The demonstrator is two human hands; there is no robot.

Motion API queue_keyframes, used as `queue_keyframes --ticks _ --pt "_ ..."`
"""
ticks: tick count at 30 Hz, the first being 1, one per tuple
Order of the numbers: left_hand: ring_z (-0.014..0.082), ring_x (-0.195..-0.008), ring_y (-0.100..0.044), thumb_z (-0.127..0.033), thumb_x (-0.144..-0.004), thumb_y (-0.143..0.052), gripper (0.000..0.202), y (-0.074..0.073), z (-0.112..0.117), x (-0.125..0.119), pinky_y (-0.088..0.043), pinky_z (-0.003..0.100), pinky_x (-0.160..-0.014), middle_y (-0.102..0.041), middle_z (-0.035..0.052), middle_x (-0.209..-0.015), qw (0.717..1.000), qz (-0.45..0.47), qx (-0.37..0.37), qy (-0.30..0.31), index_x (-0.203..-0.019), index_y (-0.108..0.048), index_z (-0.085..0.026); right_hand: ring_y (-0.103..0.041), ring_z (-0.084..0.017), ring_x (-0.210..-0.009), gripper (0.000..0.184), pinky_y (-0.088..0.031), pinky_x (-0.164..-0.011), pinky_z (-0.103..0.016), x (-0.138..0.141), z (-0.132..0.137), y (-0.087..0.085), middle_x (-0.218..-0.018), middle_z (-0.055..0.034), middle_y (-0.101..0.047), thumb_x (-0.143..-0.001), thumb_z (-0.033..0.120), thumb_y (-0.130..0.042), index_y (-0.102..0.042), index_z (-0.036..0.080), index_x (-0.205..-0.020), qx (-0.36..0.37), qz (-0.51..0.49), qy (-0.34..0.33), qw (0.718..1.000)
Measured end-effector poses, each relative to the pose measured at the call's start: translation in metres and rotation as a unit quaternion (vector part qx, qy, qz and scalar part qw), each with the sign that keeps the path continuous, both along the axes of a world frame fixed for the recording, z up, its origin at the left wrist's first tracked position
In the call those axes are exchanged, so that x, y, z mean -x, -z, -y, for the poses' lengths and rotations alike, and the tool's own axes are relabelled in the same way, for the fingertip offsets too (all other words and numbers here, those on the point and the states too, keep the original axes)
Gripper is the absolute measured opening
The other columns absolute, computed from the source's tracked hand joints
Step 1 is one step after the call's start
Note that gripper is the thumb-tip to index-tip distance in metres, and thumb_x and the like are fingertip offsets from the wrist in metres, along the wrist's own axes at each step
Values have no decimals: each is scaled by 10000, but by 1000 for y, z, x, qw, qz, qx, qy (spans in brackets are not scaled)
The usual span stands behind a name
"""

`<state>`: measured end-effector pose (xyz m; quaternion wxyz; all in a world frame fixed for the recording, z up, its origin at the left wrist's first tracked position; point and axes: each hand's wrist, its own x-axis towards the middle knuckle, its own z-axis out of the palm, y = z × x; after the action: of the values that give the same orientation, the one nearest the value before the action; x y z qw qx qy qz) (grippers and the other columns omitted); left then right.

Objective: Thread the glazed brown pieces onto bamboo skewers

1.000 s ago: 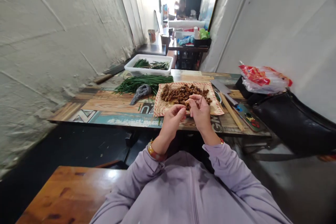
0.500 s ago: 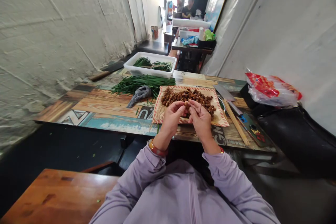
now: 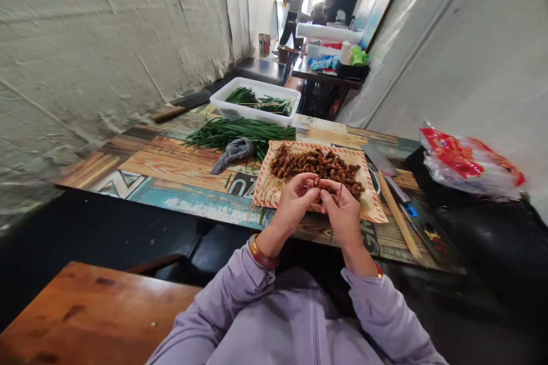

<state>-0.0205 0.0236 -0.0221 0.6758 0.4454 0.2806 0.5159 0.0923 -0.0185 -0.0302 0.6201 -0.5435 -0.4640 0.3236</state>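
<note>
Brown pieces, glossy and knobbly, heap on red-striped paper at the counter's near edge; hands cover the heap's front. Dark bag past the right edge, outline lost in shadow. Left hand and right hand together, fingertips pinched on one small brown piece, mostly hidden, shape unclear. Thin dark stick between right-hand fingers. Crumpled grey cloth beside long green stems.
</note>
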Motion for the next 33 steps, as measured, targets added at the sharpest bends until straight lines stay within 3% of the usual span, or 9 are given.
queue_keyframes --ticks 3,9,15,23,28,33 --pt "93 -720 -563 -247 -741 -712 376 1 1 4 -457 207 -660 -618 11 -848 999 -27 -14 41 -1105 -647 -179 -522 -56 -547 264 -455 -469 -205 -5 5 -4 -1021 -40 -648 -849 355 -617 -623 195 -1060 11 45 -25 999" --pt "110 -720 -585 -272 -701 -759 265 2 9 10 -495 241 -693 -620 8 -797 999 -19 5 38 -882 -607 -153 -520 -71 -551 301 -418 -442 -201 -8 16 -4 -931 -28 -646 -823 373 -643 -622 194 -1064 45 41 -35 998" --pt "106 -661 -591 -297 -722 -737 260 4 17 11 -474 241 -673 -602 -9 -722 997 -47 -2 62 -853 -571 -147 -520 -80 -524 265 -461 -490 -224 -8 22 -9 -788 -7 -657 -825 374 -642 -630 178 -1004 48 3 -52 997" --pt "150 -801 -580 -295 -774 -672 162 2 18 19 -464 267 -743 -634 52 -853 971 -190 -144 17 -835 -658 -146 -610 -121 -694 267 -510 -582 -232 -9 24 -5 -898 -32 -672 -830 388 -637 -648 188 -1005 33 15 -60 998" --pt "111 -673 -548 -343 -755 -707 217 -2 21 22 -442 229 -629 -620 26 -760 983 -160 -72 56 -815 -670 -139 -648 -157 -800 237 -539 -747 -292 -8 26 -8 -909 -32 -677 -844 395 -625 -657 207 -986 19 39 -79 996" --pt "103 -661 -561 -340 -704 -763 271 0 20 25 -463 218 -600 -644 17 -783 991 -92 -3 100 -879 -692 -146 -638 -164 -791 238 -534 -725 -295 -7 28 -7 -911 -43 -662 -859 389 -609 -660 207 -1005 13 58 -86 995"
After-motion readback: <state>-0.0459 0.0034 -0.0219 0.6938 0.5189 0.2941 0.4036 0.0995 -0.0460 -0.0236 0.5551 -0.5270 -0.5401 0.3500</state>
